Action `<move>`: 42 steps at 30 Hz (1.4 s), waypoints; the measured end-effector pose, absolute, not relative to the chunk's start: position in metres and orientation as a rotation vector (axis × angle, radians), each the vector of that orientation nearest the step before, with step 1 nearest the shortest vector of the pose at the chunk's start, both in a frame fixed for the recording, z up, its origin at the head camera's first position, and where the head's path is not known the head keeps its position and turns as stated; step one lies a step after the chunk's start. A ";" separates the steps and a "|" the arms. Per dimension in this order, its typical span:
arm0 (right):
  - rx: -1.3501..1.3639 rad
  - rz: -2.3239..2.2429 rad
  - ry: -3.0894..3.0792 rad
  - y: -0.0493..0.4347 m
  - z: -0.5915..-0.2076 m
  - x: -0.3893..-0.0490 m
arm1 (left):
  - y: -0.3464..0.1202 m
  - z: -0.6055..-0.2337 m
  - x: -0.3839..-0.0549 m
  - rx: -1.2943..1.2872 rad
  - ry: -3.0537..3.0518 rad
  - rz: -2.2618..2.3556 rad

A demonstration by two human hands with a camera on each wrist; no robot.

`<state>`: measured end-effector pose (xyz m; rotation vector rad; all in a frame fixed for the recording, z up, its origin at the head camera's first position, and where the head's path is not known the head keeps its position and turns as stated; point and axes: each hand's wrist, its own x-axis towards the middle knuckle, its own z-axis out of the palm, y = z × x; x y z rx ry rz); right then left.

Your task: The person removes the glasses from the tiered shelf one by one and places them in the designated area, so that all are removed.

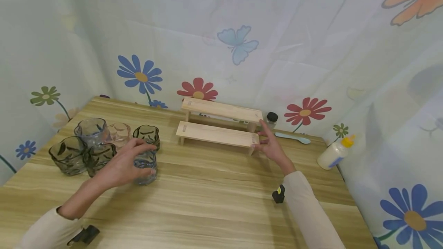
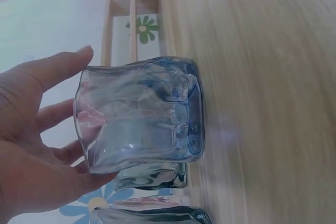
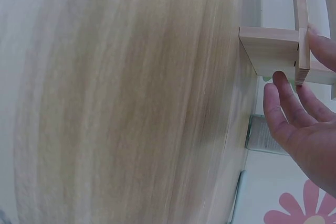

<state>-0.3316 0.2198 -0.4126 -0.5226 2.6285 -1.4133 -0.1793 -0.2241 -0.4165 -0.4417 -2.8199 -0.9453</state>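
Note:
A clear bluish glass cup (image 2: 139,114) stands on the table at centre left in the head view. Curved round its rim are the fingers and thumb of my left hand (image 1: 121,163). At the back of the table is a two-step wooden shelf (image 1: 216,133). My right hand (image 1: 271,147) pinches the right end of its lower board, thumb above and fingertips below. Close behind the left hand are a green-grey glass (image 1: 147,130), a pink glass (image 1: 119,131) and another bluish glass (image 1: 91,128). Two dark glasses are at the left; the left hand partly covers the nearer one (image 1: 98,156).
Behind the shelf's right end stands a small jar with a black lid (image 1: 272,117). A light blue spoon (image 1: 292,138) lies beside it. Farther right is a cream bottle with a yellow cap (image 1: 333,155). A flower-printed cloth (image 1: 242,10) hangs along the table's back and sides.

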 end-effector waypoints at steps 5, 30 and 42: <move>-0.523 -1.428 2.635 0.228 -0.436 -0.349 | -0.220 -0.413 -0.179 -0.445 -2.805 -0.892; -0.512 -1.418 2.614 0.220 -0.420 -0.339 | -0.233 -0.408 -0.180 -0.425 -2.820 -0.875; -0.543 -1.470 2.613 0.230 -0.448 -0.357 | -0.241 -0.409 -0.181 -0.417 -2.816 -0.860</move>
